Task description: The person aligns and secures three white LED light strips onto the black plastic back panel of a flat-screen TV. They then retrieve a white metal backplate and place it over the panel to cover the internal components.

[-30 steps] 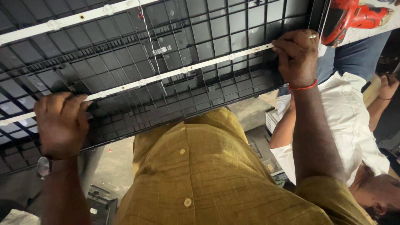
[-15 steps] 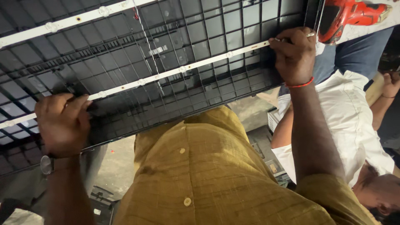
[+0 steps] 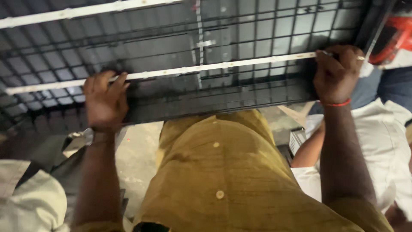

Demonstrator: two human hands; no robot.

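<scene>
Panel (image 3: 223,51) gripped by left hand (image 3: 105,101), right hand (image 3: 337,75).

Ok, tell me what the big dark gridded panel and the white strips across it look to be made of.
The big dark gridded panel looks like moulded plastic or thin painted sheet metal: matt grey, with raised ribs forming squares and a soft sheen; which one I cannot tell. The long white strip held by the left hand and right hand looks like thin, rigid, matt white board carrying small evenly spaced bumps.

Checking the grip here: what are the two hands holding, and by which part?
Both hold the dark gridded panel at its near edge: left hand toward the left, right hand at the right end, over the white strip.
</scene>
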